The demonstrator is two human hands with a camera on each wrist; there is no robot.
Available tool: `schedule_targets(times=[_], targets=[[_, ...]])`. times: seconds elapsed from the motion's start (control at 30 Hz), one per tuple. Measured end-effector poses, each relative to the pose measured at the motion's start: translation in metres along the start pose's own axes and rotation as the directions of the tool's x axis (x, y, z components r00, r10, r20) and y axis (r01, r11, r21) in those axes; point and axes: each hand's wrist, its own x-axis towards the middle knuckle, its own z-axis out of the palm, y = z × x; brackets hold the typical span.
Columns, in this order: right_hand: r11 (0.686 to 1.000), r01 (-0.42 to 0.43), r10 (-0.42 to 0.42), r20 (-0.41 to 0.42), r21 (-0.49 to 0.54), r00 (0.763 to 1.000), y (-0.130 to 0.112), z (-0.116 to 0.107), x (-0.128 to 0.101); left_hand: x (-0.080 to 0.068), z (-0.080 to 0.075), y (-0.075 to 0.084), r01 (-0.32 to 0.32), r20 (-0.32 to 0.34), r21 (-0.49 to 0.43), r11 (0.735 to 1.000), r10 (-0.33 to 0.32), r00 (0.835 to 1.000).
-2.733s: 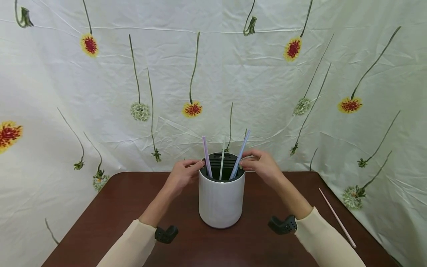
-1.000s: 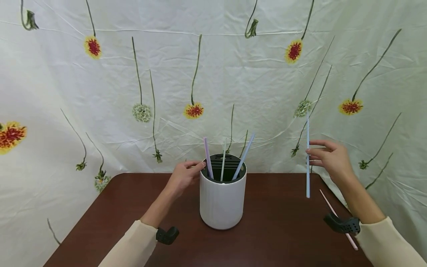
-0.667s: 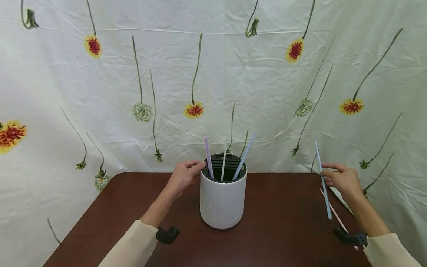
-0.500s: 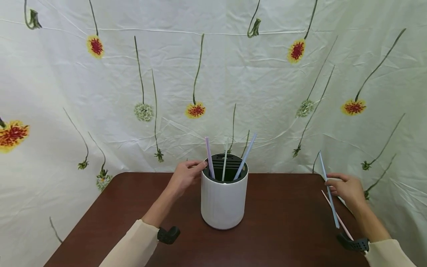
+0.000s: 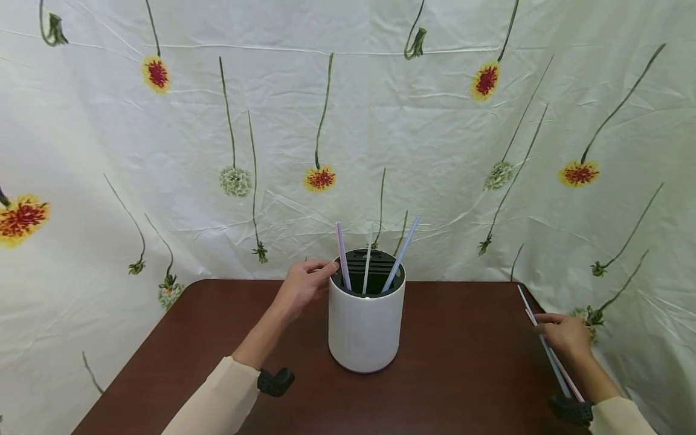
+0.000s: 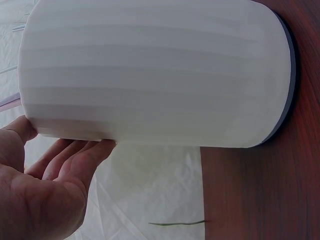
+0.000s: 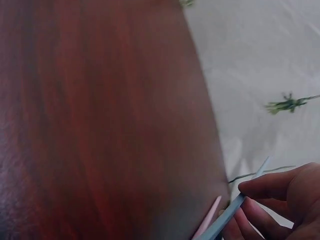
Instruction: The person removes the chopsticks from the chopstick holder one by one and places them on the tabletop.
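Observation:
A white ribbed holder (image 5: 365, 326) stands mid-table with a purple straw (image 5: 341, 257), a clear straw (image 5: 368, 261) and a blue straw (image 5: 400, 254) leaning in its black insert. My left hand (image 5: 321, 272) rests against the holder's left rim with relaxed fingers; the left wrist view shows the fingers (image 6: 75, 160) lying along the holder (image 6: 160, 75). My right hand (image 5: 545, 323) is low at the table's right edge and pinches a light-blue straw (image 5: 551, 362), which lies nearly flat beside a pink straw (image 5: 569, 382). In the right wrist view the fingers (image 7: 270, 192) pinch that light-blue straw (image 7: 232, 212) next to the pink straw (image 7: 207, 224).
The dark wooden table (image 5: 462, 338) sits against a wrinkled flower-print cloth (image 5: 435, 151) that hangs behind it and drapes along its right side. Black wrist mounts show at both sleeves.
My right hand has carried the light-blue straw down from the air to the table's right edge, beside the pink straw. The left hand and the holder have stayed put.

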Motion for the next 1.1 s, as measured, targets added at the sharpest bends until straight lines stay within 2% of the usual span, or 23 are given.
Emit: schedule_targets(times=[0.23, 0.57, 0.9, 1.1], targets=[[0.997, 0.022, -0.021, 0.012, -0.078, 1.000, 0.015, 0.011, 0.001, 0.000, 0.001, -0.001, -0.003, -0.005, -0.005, 1.000, 0.003, 1.000], [0.986, 0.068, -0.061, 0.050, -0.149, 0.997, 0.022, 0.015, -0.002, 0.000, 0.001, 0.001, -0.007, -0.006, 0.002, 1.000, 0.007, 1.000], [0.985, 0.062, -0.051, 0.070, -0.164, 0.996, 0.026, 0.019, -0.003, -0.001, 0.001, 0.001, 0.001, -0.004, 0.008, 1.000, -0.001, 1.000], [0.975, 0.089, -0.069, 0.106, -0.202, 0.992, 0.028, 0.019, 0.001, 0.000, 0.000, 0.001, 0.003, -0.008, 0.010, 1.000, -0.003, 1.000]])
